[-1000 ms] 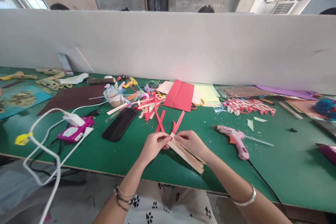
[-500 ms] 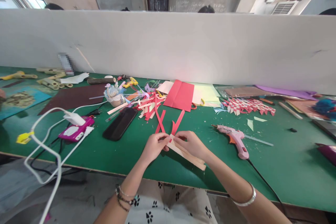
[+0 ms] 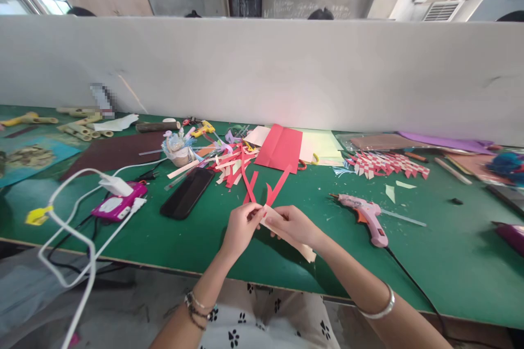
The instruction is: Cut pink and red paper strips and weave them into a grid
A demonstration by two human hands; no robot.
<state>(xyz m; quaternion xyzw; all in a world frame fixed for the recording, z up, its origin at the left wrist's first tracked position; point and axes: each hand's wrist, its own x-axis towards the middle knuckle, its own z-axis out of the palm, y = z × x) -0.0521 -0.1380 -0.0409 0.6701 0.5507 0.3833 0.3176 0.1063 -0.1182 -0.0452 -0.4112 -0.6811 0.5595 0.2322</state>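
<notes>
Pale peach paper strips (image 3: 305, 251): in both hands, nearer than the red creased paper sheet (image 3: 280, 147), meeting narrow red paper strips (image 3: 280, 186).
Left hand (image 3: 240, 230): fingertips pinched where they meet, probably against slipping.
Right hand (image 3: 298, 226): fingers clamped on the peach lengths, seemingly steadying them.
Pink plastic glue gun (image 3: 369, 215): right of the sheet, nearer.

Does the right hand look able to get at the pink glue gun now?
Probably yes: nothing bulky lies between the right hand and the pink glue gun, though that hand must likely release the pale paper first.
</notes>
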